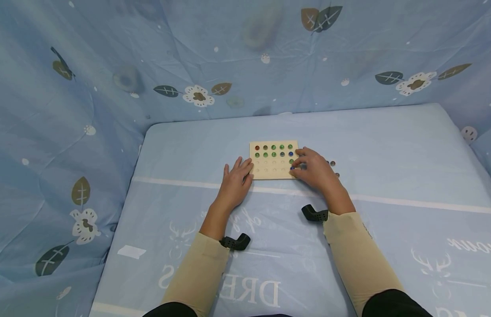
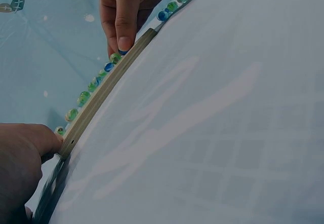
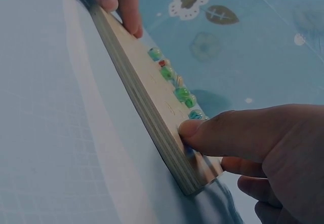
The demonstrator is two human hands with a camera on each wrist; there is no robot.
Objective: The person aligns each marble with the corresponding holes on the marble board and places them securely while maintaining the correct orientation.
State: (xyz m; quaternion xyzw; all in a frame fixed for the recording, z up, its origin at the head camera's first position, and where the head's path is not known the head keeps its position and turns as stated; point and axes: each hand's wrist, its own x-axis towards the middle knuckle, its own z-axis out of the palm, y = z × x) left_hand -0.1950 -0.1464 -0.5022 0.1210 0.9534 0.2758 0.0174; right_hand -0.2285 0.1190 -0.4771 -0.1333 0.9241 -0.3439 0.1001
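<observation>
A pale wooden board [image 1: 269, 177] with rows of shallow round hollows lies on the table. Several glass marbles [image 1: 273, 154], mostly green with some blue and a reddish one, fill its two far rows. A green marble [image 1: 291, 161] sits at the right end of the third row. My left hand [image 1: 235, 182] rests against the board's left edge, fingers fairly straight. At the near right corner, my right hand [image 1: 316, 171] pinches a blue marble [image 2: 123, 52] between thumb and fingers, low over the board. In the right wrist view, the thumb [image 3: 192, 128] mostly hides that marble.
Loose marbles [image 1: 332, 163] lie on the table just right of the right hand, partly hidden by it. The light blue patterned cloth [image 1: 408, 154] covers the table. A white patch [image 1: 131, 252] shows at the left, and a patterned curtain [image 1: 245, 53] hangs behind.
</observation>
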